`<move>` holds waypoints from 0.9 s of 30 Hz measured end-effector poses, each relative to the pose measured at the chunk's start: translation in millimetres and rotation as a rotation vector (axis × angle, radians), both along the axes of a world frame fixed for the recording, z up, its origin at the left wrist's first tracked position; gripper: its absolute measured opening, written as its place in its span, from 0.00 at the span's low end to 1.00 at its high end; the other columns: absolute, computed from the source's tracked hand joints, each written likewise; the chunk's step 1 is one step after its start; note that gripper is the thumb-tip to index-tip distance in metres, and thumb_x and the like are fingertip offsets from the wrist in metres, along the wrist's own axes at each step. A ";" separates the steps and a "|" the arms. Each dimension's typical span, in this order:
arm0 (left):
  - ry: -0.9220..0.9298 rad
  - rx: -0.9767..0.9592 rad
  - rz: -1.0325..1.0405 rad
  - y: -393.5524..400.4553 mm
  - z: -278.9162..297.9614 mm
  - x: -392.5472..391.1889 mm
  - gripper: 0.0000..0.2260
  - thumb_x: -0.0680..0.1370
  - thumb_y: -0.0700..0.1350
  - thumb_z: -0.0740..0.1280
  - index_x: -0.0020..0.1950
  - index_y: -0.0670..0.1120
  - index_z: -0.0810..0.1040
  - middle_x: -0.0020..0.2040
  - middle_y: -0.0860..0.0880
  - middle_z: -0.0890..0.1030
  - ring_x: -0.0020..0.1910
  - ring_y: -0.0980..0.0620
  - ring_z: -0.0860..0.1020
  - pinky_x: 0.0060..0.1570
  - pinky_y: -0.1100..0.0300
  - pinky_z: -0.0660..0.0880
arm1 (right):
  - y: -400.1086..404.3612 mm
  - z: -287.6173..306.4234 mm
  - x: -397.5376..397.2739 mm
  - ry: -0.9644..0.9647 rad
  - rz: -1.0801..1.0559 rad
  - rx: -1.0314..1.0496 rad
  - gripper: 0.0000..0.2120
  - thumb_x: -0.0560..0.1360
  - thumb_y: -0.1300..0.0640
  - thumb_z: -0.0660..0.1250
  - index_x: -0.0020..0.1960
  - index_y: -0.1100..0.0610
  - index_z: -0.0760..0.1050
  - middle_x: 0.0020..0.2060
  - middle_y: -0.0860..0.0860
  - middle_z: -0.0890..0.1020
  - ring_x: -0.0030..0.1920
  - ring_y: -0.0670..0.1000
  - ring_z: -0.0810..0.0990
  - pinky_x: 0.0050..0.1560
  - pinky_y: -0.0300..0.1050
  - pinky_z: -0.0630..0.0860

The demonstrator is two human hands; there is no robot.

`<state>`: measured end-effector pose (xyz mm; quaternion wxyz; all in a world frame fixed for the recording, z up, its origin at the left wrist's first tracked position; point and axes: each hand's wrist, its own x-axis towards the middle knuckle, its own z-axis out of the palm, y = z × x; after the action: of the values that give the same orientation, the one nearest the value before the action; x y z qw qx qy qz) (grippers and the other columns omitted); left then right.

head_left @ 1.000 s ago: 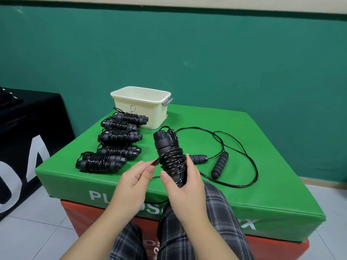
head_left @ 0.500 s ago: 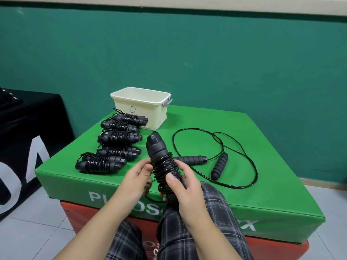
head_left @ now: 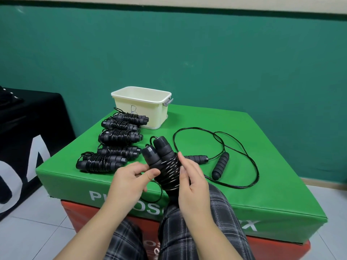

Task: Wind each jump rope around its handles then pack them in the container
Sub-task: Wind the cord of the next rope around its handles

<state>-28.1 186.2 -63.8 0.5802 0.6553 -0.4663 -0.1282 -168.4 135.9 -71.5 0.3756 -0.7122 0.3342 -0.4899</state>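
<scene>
Green padded box (head_left: 206, 128) fills my view; on it, behind my hands, stands the cream plastic tub (head_left: 142, 107). Nearer than the tub, my right hand (head_left: 193, 186) grips the black wound jump rope (head_left: 165, 166), and my left hand (head_left: 129, 179) pinches its cord.

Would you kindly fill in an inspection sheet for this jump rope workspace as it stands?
Surface: green padded box, on a red base.
Job's things: five wound ropes in a row; cream container behind them; held rope mostly wound; one unwound rope lying loose.
Clutter: nothing seen.
Grippers: left hand pinches the cord; right hand grips the handles.
Cables: nothing seen besides rope cords.
Surroundings: green wall, black banner, tiled floor.
</scene>
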 end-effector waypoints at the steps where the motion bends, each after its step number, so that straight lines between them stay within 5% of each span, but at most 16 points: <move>1: -0.019 -0.009 -0.014 1.2 -0.8 1.1 0.16 0.71 0.42 0.73 0.26 0.54 0.75 0.26 0.50 0.72 0.22 0.57 0.70 0.28 0.67 0.66 | -1.6 -0.3 0.2 0.054 0.009 0.014 0.18 0.82 0.58 0.57 0.69 0.47 0.70 0.58 0.40 0.74 0.59 0.34 0.70 0.56 0.26 0.65; 5: -0.095 -0.053 -0.056 6.1 1.9 1.2 0.12 0.70 0.47 0.71 0.28 0.59 0.78 0.29 0.55 0.75 0.27 0.59 0.71 0.30 0.68 0.65 | -0.3 0.4 4.6 0.331 0.035 -0.047 0.34 0.75 0.41 0.57 0.77 0.47 0.52 0.66 0.40 0.67 0.66 0.39 0.62 0.65 0.36 0.62; 8: -0.153 -0.064 -0.074 7.5 -0.1 6.7 0.09 0.69 0.53 0.68 0.29 0.62 0.79 0.31 0.53 0.76 0.32 0.56 0.73 0.33 0.66 0.67 | 0.6 1.7 6.0 0.418 0.000 -0.082 0.47 0.65 0.28 0.53 0.78 0.47 0.47 0.66 0.42 0.63 0.67 0.42 0.57 0.61 0.34 0.58; 12: -0.232 -0.070 -0.136 10.7 -5.6 13.8 0.11 0.72 0.59 0.69 0.29 0.62 0.76 0.34 0.48 0.74 0.33 0.55 0.72 0.35 0.62 0.68 | -0.5 3.5 6.1 0.485 -0.034 -0.092 0.53 0.63 0.27 0.63 0.78 0.47 0.43 0.62 0.44 0.60 0.66 0.43 0.56 0.60 0.34 0.61; 15: -0.225 -0.071 -0.188 13.0 -5.8 15.0 0.09 0.71 0.61 0.63 0.34 0.62 0.78 0.35 0.49 0.74 0.35 0.55 0.73 0.37 0.65 0.69 | -1.4 2.7 6.1 0.464 -0.059 -0.098 0.52 0.66 0.34 0.70 0.78 0.49 0.45 0.57 0.42 0.63 0.62 0.42 0.60 0.59 0.32 0.61; 20: -0.163 -0.089 -0.280 14.9 -3.5 13.0 0.12 0.76 0.49 0.65 0.55 0.64 0.78 0.41 0.59 0.78 0.41 0.62 0.75 0.42 0.74 0.68 | -0.4 0.3 2.2 0.183 -0.056 0.057 0.39 0.69 0.40 0.72 0.75 0.46 0.61 0.54 0.36 0.72 0.57 0.36 0.71 0.55 0.29 0.67; 23: -0.056 -0.099 -0.244 14.0 -3.8 9.0 0.12 0.76 0.48 0.64 0.53 0.65 0.79 0.38 0.59 0.79 0.36 0.63 0.75 0.39 0.74 0.69 | 2.4 -1.7 1.1 0.061 -0.033 0.125 0.25 0.72 0.41 0.69 0.67 0.45 0.72 0.50 0.37 0.80 0.53 0.38 0.77 0.55 0.39 0.74; 27: 0.146 -0.090 -0.136 5.0 -7.8 6.5 0.06 0.76 0.38 0.66 0.46 0.49 0.79 0.32 0.55 0.78 0.31 0.62 0.74 0.35 0.71 0.69 | 4.1 4.4 -3.2 -0.118 0.064 0.170 0.15 0.73 0.44 0.66 0.57 0.47 0.77 0.44 0.37 0.82 0.46 0.38 0.80 0.45 0.31 0.73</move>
<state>-21.6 191.3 -71.6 0.6314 0.5842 -0.4717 -0.1936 -171.6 139.9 -67.1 0.4692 -0.6580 0.3290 -0.4886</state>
